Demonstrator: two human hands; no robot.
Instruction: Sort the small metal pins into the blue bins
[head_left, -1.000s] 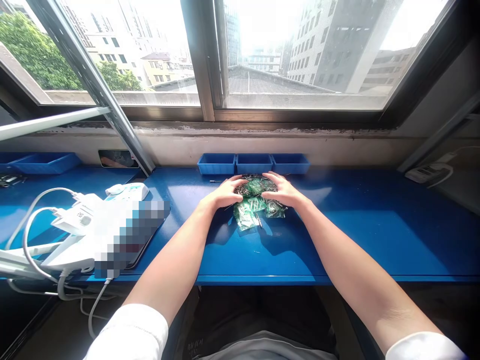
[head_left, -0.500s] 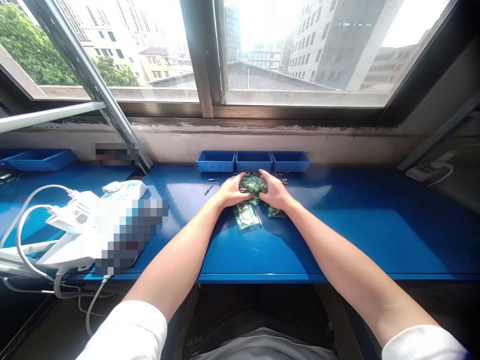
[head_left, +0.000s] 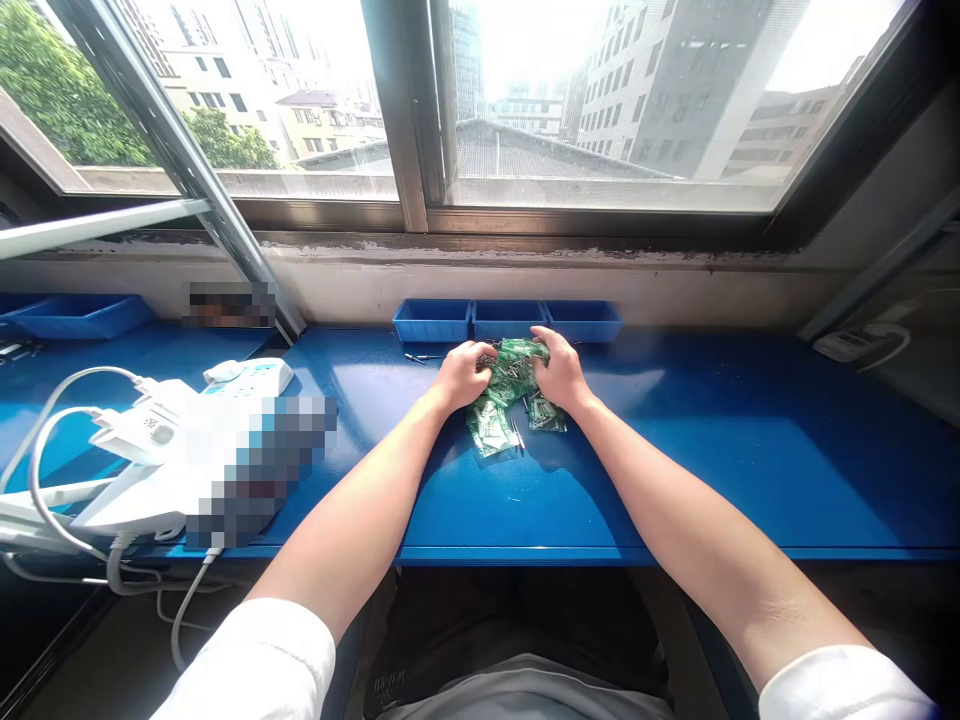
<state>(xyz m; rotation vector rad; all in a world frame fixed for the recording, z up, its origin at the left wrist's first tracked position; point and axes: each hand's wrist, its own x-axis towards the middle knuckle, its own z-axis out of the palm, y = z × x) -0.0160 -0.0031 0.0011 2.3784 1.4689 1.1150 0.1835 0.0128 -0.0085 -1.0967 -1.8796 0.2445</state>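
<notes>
A pile of green clear bags (head_left: 514, 372) with small metal parts lies on the blue table between my hands. My left hand (head_left: 463, 376) has its fingers curled against the pile's left side. At the right side, my right hand (head_left: 560, 370) is closed on the edge of the pile. Nearer to me lie a green bag (head_left: 491, 428) on the left and another green bag (head_left: 546, 412) below my right hand. Thin metal pins (head_left: 518, 437) rest between these two bags. Another metal pin (head_left: 421, 357) lies left of my left hand.
Three blue bins (head_left: 508, 320) stand side by side behind the pile. A white power strip (head_left: 255, 380) with plugs and cables is at the left, beside a blurred-out object. A blue tray (head_left: 82, 316) sits at the far left. A metal post rises behind the strip.
My fingers have curled in on the pile, and its green bags show more between my hands. The loose pins left of my left hand have shifted, and fewer show there.
</notes>
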